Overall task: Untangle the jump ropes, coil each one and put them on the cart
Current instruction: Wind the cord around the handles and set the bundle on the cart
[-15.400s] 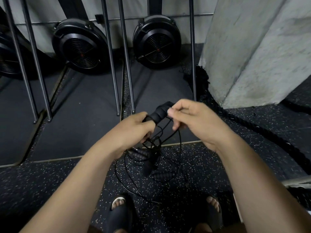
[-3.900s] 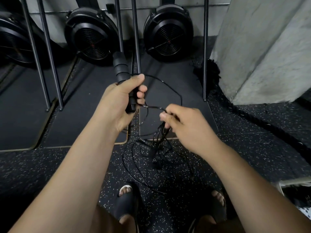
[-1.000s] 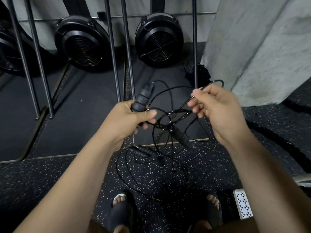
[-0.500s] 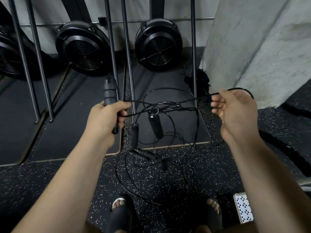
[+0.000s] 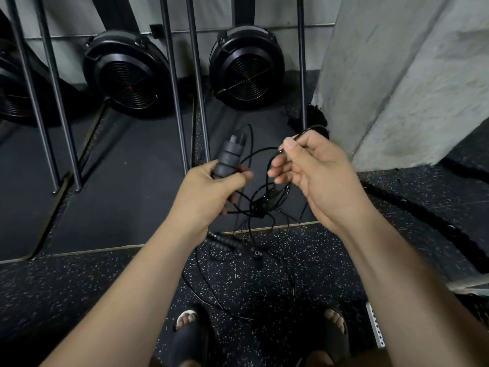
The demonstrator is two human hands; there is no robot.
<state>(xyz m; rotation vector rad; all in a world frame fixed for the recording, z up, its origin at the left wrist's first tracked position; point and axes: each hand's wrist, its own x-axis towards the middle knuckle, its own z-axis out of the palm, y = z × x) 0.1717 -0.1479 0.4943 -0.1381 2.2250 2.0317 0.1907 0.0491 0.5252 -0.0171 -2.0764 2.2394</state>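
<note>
Right-hand grip (image 5: 315, 178) moved inward pinching cord (image 5: 264, 205), left-hand grip (image 5: 209, 192) round handle (image 5: 230, 154)

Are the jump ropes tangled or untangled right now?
Tangled: the black cords cross in a knot hanging between the left hand, gripping a foam handle, and the right hand, pinching one of them.

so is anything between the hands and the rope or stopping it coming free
Nothing between them: the left hand grips a handle, the right hand pinches the cord. The tangle hanging between the hands blocks it.
</note>
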